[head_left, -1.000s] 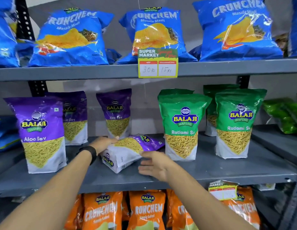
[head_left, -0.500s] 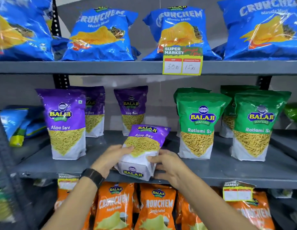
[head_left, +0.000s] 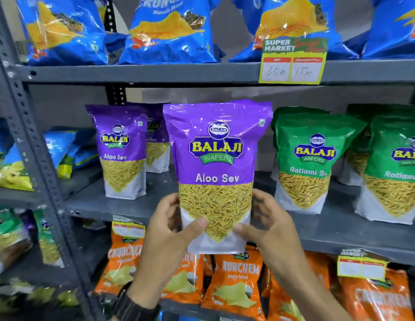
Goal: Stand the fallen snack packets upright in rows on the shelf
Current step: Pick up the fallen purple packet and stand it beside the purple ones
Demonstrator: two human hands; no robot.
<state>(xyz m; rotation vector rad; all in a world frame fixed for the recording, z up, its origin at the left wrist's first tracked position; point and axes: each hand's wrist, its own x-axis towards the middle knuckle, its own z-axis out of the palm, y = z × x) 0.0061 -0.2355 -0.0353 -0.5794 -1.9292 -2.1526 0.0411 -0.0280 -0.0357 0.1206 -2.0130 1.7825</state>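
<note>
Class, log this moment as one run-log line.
purple Aloo Sev packet: upright, lifted | left hand: gripping | right hand: gripping | grey metal shelf: awaiting packet

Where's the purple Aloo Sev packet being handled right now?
The purple Aloo Sev packet is upright mid-frame, held off the middle shelf between the left hand and right hand.

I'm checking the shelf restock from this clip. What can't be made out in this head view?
- Purple packet behind the held Aloo Sev packet: hidden by it.
- Rightmost green Ratlami packet: name cut by the frame edge.
- Lower-left shelf goods: blurred.
- Fingers of left hand and right hand: mostly behind the packet.
</note>
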